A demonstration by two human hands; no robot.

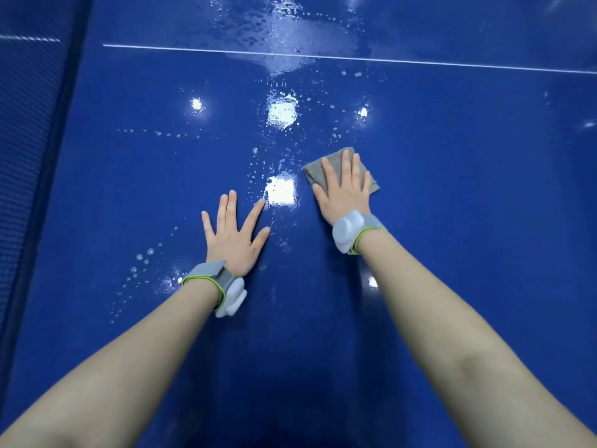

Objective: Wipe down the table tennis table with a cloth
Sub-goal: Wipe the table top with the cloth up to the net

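Right now your right hand point(344, 192) presses flat, fingers straight, on the grey cloth point(336, 161), which lies on the blue table point(468, 195) right of centre. Your left hand point(232, 236) rests flat beside it with fingers spread wide, holding nothing. Open blue surface runs far ahead and off to the right. A white line point(355, 58) crosses the far part. At the left stands the net point(26, 140), bounding the surface there. Water droplets point(142, 257) and wet patches gleam between and beyond your hands. Each wrist carries a grey wristband point(214, 279). Your palm hides most of the cloth.
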